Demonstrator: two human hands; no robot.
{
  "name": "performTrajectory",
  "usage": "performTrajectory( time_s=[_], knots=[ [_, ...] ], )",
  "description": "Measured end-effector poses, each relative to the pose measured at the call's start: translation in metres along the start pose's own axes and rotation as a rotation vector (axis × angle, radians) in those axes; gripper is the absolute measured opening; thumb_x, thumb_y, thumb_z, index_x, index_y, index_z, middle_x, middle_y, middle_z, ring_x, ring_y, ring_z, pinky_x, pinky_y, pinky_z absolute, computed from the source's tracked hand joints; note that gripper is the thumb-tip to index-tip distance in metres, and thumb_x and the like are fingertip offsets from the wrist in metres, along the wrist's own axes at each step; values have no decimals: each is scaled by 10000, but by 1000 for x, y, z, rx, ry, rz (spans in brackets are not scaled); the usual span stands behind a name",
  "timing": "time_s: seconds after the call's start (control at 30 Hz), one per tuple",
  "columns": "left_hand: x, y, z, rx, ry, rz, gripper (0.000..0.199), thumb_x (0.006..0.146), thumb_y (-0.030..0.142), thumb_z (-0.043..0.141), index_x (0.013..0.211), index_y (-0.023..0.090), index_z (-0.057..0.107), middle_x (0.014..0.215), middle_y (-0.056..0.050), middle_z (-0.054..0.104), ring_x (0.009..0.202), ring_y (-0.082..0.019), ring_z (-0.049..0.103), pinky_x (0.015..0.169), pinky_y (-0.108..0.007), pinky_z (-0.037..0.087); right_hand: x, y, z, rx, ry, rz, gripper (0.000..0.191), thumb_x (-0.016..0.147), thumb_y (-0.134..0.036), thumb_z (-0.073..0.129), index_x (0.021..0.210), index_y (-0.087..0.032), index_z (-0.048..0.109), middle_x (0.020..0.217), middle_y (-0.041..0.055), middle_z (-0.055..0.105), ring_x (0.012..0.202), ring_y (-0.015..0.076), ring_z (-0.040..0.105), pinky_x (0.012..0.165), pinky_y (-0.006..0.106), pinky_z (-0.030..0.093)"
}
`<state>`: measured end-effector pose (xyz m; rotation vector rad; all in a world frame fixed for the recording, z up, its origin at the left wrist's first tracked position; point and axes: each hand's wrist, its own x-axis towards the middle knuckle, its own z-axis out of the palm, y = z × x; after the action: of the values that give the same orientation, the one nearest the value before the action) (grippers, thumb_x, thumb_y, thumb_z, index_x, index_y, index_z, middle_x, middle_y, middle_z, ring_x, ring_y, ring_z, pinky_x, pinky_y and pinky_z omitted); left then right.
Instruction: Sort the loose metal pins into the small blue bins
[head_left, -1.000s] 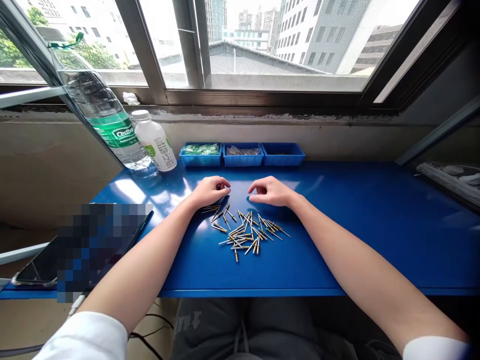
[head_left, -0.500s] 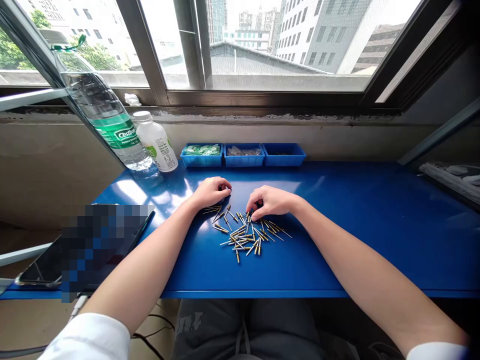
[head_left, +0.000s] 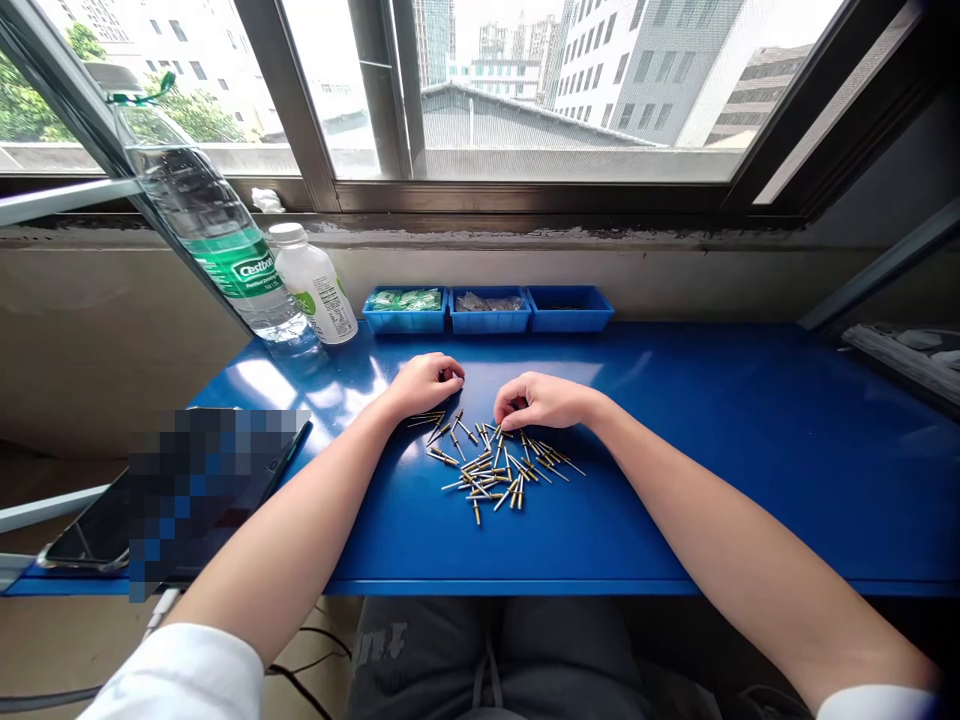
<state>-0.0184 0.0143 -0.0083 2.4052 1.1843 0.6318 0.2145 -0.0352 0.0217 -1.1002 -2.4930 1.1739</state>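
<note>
A loose pile of several gold-and-silver blind rivets [head_left: 491, 475] lies scattered on the blue metal tabletop [head_left: 660, 530]. My right hand [head_left: 541, 401] rests at the pile's upper edge, its fingertips drawn together among the top rivets. Whether they pinch one is hidden. My left hand [head_left: 425, 385] sits curled just above the pile's upper left, close to a few rivets lying side by side. Its closed fingers hide anything inside them.
Three blue plastic bins [head_left: 488, 310] stand along the table's back edge, two holding bagged items. A large water bottle [head_left: 214, 230] and a white bottle [head_left: 315, 285] stand at the back left. A dark device [head_left: 217, 490], partly pixelated, lies at the front left. A window runs behind.
My right hand has moved down and toward me from above the table to the pile's upper edge, with its fingers drawn together. My left hand has barely moved.
</note>
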Motion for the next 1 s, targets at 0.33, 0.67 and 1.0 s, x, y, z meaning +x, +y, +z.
performTrajectory(
  time_s=[0.33,0.67,1.0],
  knots=[
    [-1,-3,1,22,16,15,233,787,315,533,890,194,703,812,-28,656,731,-159,573,654,-267,426,-1,0,-2,104,15,5,182,736,-318,656,790,-146,680,735,12,592,669,112,469,596,240,368],
    [-6,22,0,123,180,131,216,857,327,504,845,198,677,846,-23,680,845,-180,590,843,-371,326,10,1,14,398,291,-27,162,730,-301,640,763,-148,597,717,0,573,651,104,499,632,254,418],
    [-7,34,6,-81,137,278,202,896,328,518,910,184,657,836,-25,698,738,-142,604,722,-299,414,22,6,29,444,630,-56,223,740,-372,656,762,-164,580,681,-2,582,584,112,523,569,266,436]
  ],
)
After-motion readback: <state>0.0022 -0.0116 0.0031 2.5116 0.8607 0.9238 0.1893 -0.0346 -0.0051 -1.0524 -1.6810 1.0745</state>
